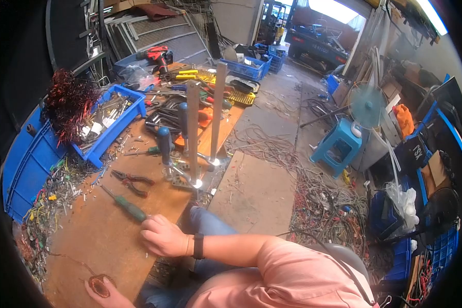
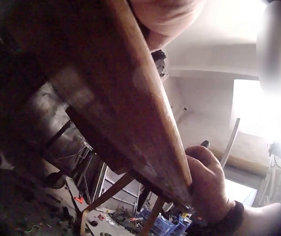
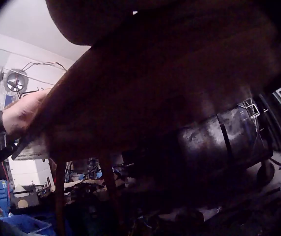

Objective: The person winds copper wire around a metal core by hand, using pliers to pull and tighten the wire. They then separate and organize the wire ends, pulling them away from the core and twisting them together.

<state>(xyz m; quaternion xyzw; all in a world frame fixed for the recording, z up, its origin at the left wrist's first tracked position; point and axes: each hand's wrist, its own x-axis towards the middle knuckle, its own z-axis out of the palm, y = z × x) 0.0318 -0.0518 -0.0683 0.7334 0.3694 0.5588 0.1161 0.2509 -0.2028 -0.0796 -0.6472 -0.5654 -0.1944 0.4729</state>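
Observation:
My left hand [image 1: 110, 296], low in the head view, holds a small ring-shaped coil of copper wire [image 1: 99, 286] between thumb and fingers over the wooden bench [image 1: 87, 236]. A thin wire trails from the coil to the left. At the bench's near edge rests my right hand [image 1: 164, 236], its fingers bent. A screwdriver [image 1: 131, 208] with a green handle lies right at those fingers, blade pointing away; whether they grip it I cannot tell. Beyond it lie open pliers [image 1: 132, 182] with dark handles. In the left wrist view, the right hand [image 2: 206, 182] shows beside the bench edge.
Toggle clamps with blue handles [image 1: 164, 141] and upright metal strips [image 1: 192, 128] stand at the bench's right edge. Behind are piled tools and a red drill [image 1: 160, 55]. A blue tray [image 1: 113, 126] of metal pieces sits left. Tangled wires [image 1: 323, 226] cover the floor.

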